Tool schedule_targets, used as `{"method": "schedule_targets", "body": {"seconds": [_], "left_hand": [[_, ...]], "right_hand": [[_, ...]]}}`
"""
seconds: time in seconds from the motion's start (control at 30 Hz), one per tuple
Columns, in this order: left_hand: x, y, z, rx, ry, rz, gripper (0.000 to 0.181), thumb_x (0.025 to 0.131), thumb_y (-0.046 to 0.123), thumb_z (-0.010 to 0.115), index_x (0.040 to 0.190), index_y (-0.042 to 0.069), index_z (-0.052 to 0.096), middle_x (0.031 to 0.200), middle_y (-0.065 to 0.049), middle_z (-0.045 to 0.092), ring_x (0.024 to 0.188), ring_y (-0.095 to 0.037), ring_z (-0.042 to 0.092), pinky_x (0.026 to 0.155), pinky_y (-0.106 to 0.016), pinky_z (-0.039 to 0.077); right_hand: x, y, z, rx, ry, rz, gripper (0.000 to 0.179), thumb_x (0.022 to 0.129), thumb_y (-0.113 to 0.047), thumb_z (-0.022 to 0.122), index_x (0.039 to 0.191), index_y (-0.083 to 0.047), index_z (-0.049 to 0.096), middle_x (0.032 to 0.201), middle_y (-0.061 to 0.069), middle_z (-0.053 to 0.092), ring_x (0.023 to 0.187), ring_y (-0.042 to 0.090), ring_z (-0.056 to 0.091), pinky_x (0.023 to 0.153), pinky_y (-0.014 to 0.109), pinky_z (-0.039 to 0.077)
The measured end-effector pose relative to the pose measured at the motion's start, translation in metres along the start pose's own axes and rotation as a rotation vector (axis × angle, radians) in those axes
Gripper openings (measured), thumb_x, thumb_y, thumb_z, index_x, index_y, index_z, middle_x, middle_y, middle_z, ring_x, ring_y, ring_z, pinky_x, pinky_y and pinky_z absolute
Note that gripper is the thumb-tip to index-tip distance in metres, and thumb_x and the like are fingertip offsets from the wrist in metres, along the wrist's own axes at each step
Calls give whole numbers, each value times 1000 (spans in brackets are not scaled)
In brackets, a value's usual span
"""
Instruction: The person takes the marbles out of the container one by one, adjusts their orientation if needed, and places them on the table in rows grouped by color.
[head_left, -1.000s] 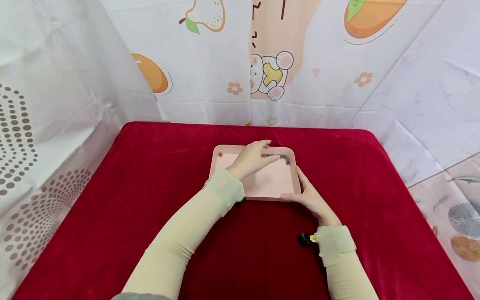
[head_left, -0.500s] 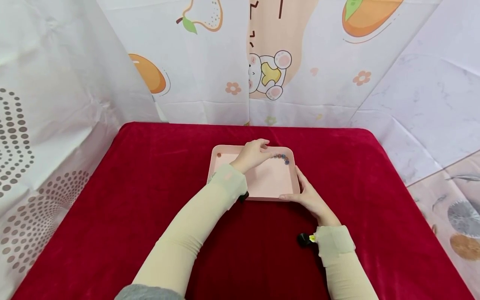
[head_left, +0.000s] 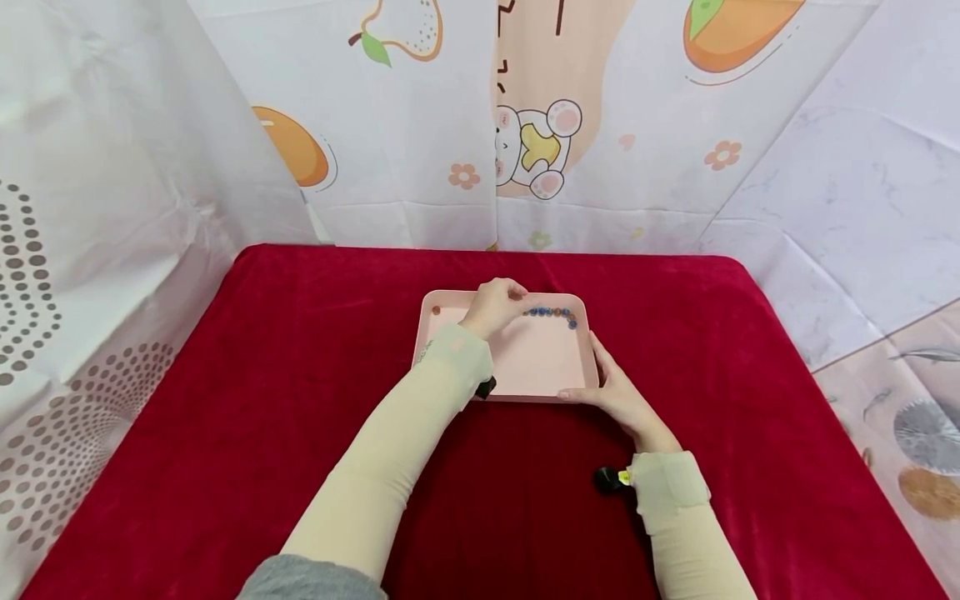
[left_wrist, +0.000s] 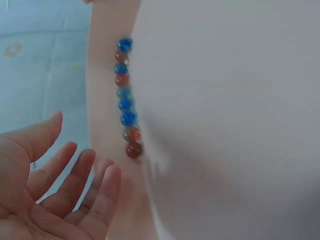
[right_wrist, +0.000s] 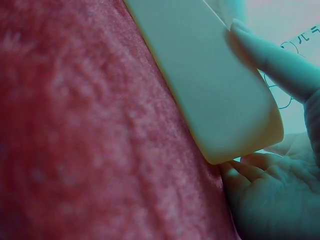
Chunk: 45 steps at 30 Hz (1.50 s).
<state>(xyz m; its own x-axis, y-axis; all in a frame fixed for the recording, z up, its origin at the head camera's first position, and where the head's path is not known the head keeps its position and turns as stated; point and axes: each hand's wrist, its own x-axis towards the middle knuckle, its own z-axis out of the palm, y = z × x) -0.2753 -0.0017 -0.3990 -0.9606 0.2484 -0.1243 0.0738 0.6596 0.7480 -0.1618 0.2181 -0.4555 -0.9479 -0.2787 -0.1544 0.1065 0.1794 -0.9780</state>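
On the red tabletop (head_left: 532,483), a pink tray (head_left: 540,358) holds a row of marbles (left_wrist: 124,93) along its far wall; the left hand (head_left: 492,308) hovers nearby, fingers loosely spread, while the right hand (head_left: 624,400) grips the near right corner.

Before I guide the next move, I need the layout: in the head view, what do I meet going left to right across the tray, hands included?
Lone reddish ball → left grip → row of balls → right grip.
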Motion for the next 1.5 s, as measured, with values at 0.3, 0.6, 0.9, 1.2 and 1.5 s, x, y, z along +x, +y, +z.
{"method": "schedule_targets", "body": {"seconds": [0.3, 0.6, 0.9, 1.2, 1.5], "left_hand": [[9, -7, -1, 80, 67, -61, 23, 95, 25, 68, 112, 11, 73, 116, -4, 71, 111, -21, 64, 95, -35, 53], [11, -11, 6, 240, 46, -43, 22, 93, 27, 70, 111, 14, 74, 113, -3, 73, 105, -22, 67, 92, -36, 54], [17, -17, 14, 389, 41, 6, 16, 92, 29, 72, 101, 17, 76, 102, 0, 75, 97, -19, 68, 87, -35, 55], [23, -23, 22, 523, 61, 74, 17, 91, 34, 72, 96, 19, 77, 97, 1, 75, 92, -19, 69, 80, -35, 57], [23, -24, 23, 512, 63, 61, 15, 92, 32, 71, 92, 17, 76, 91, 0, 74, 89, -18, 68, 82, -34, 56]], "right_hand": [[-1, -1, 0, 6, 0, 8, 112, 82, -10, 80, 160, -30, 2, 165, 0, 15, 139, 28, 32, 111, 34, 28], [-1, 1, 0, 9, 5, 9, 109, 84, -9, 77, 160, -28, 2, 166, -4, 9, 144, 27, 23, 117, 48, 19], [-1, 2, 0, 18, 8, 4, 109, 83, -8, 77, 160, -29, 3, 166, -5, 10, 144, 26, 24, 118, 48, 19], [-1, 2, 0, 7, 10, 12, 109, 84, -10, 77, 160, -30, 2, 166, -5, 9, 144, 27, 24, 117, 49, 20], [0, 3, -1, 11, 4, -4, 109, 84, -9, 77, 160, -30, 3, 166, -6, 9, 144, 27, 25, 117, 48, 21]]}}
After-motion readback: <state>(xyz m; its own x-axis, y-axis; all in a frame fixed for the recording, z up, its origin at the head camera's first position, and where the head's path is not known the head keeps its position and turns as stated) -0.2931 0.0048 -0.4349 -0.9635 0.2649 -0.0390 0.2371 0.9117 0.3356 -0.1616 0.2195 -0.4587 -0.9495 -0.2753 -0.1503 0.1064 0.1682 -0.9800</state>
